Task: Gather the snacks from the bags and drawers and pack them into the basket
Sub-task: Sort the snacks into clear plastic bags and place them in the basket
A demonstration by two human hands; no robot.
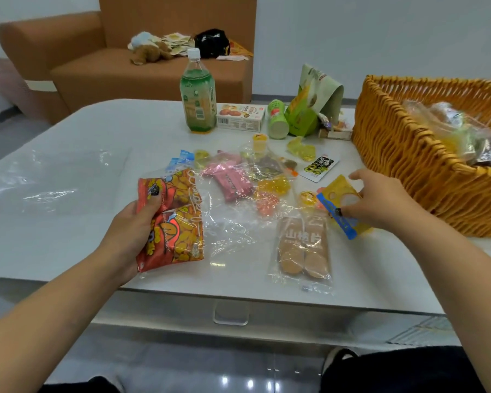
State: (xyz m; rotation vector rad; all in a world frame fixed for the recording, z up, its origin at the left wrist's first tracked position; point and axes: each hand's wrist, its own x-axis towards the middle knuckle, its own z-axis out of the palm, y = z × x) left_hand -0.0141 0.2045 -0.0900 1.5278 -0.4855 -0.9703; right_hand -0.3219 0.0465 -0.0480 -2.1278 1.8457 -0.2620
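My left hand [131, 236] grips two red and orange snack packets [176, 222] at the table's front, thumb on top. My right hand [380, 202] pinches a yellow and blue packet [342, 205] just left of the wicker basket [403, 154], which holds several wrapped snacks. A clear plastic bag [233, 217] lies crumpled between my hands. Pink packets [230, 180], yellow jelly cups [275, 188] and a brown hawthorn-slice packet [304, 245] lie on the white table [68, 236].
At the table's back stand a green drink bottle [197, 95], a white biscuit box [240, 117], a green can lying down [277, 119] and a green pouch [309, 106]. A drawer handle [230, 313] sits below the front edge. An orange sofa [111, 63] is behind.
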